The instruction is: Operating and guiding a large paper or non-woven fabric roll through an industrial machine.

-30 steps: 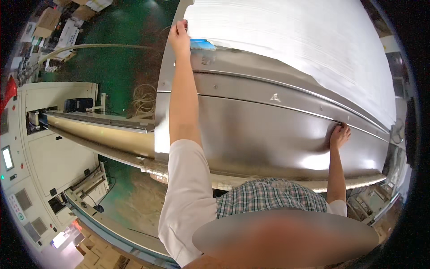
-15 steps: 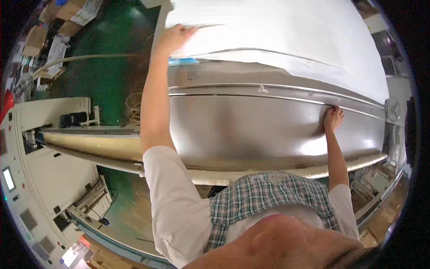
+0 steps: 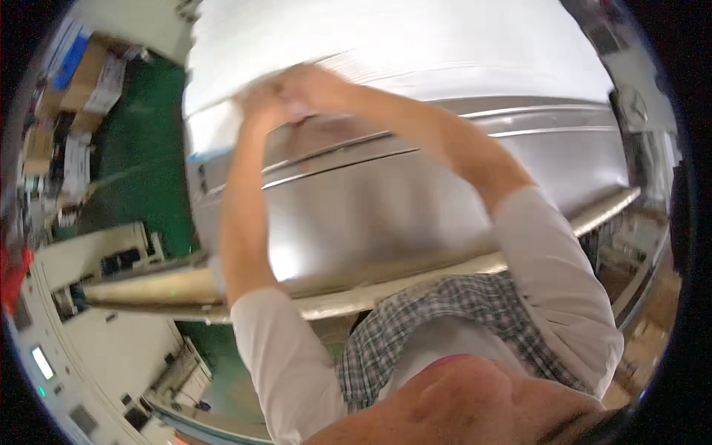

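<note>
White sheet material (image 3: 445,44) with wrinkled, layered edges covers the far part of a shiny metal surface (image 3: 356,222). My left hand (image 3: 259,105) is over the near edge of the white material, left of the middle. Right beside it, my right hand (image 3: 311,83) reaches across from the right, so the two hands meet or overlap. Motion smears the fingers of both, and whether they pinch the edge is hidden. Two narrow raised metal strips (image 3: 519,122) run crosswise on the surface, passing beneath my right forearm.
A padded, yellowish front edge (image 3: 400,293) runs along the metal surface close to my body. Light-coloured machine cabinets (image 3: 96,319) with a small lit screen stand at the left. Cardboard boxes (image 3: 85,81) are piled beside the green floor (image 3: 159,141). A round handwheel (image 3: 633,107) sits at the right.
My right hand has left the metal surface at the right and crossed over to my left hand. My left hand has shifted left and nearer. The whole view has swung right.
</note>
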A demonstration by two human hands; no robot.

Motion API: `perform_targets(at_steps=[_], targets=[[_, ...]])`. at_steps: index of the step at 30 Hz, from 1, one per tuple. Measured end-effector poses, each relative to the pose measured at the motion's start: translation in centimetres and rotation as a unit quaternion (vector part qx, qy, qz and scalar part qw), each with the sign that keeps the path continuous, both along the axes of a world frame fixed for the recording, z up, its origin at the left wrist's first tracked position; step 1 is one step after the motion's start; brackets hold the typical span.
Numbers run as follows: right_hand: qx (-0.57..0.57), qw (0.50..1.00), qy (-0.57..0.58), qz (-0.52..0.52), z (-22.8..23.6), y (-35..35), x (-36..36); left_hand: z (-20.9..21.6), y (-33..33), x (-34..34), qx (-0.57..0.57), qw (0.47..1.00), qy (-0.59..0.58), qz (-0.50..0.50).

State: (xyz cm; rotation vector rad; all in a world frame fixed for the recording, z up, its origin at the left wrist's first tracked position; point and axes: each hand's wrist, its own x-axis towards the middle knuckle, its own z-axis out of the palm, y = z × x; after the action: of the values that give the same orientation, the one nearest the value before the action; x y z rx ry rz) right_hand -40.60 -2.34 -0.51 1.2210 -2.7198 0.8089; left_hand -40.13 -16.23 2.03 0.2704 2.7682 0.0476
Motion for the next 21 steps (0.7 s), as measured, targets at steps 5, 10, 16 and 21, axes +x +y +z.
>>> perform_targets(at_steps=[5, 10, 16, 21], targets=[[0.132, 0.978, -0.038, -0.154, -1.3, 13.0, -1.8, -1.5, 0.6, -0.3, -0.081, 0.994, 0.033, 0.058], [0.119, 0.984, -0.095, -0.095, 1.4, 36.6, -0.1, 1.1, 4.0, 1.2, -0.199, 0.965, -0.023, 0.167], [0.423, 0.858, -0.175, -0.233, 4.1, 62.1, 0.9, -0.3, 5.7, 0.3, -0.25, 0.945, -0.026, 0.21], [0.548, 0.776, -0.159, -0.27, 1.6, 81.3, -0.3, -4.0, -1.0, 0.0, -0.189, 0.97, 0.016, 0.155]])
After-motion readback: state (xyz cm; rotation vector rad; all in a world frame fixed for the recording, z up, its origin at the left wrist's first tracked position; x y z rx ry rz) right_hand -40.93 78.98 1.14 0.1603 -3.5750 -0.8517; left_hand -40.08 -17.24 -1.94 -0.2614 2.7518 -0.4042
